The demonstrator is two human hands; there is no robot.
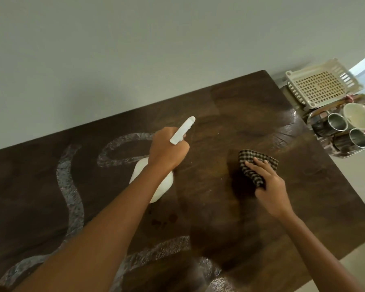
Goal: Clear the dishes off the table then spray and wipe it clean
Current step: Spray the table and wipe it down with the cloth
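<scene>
Two hands busy: left hand [169, 148] grips sprayer [182, 129] mid-counter [240, 98], nozzle aimed toward far edge for wetting; right hand [266, 182] presses cloth [255, 165] flat, wiping near right edge.

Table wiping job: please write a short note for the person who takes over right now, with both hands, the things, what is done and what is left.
Left hand: gripping the white spray bottle above the table.
Right hand: pressing the checkered cloth on the tabletop.
Done: dishes are off the table; two metal cups and a bowl sit on a tray beside it, by a white rack.
Left: wipe the white streaks and small dark stains.
</scene>
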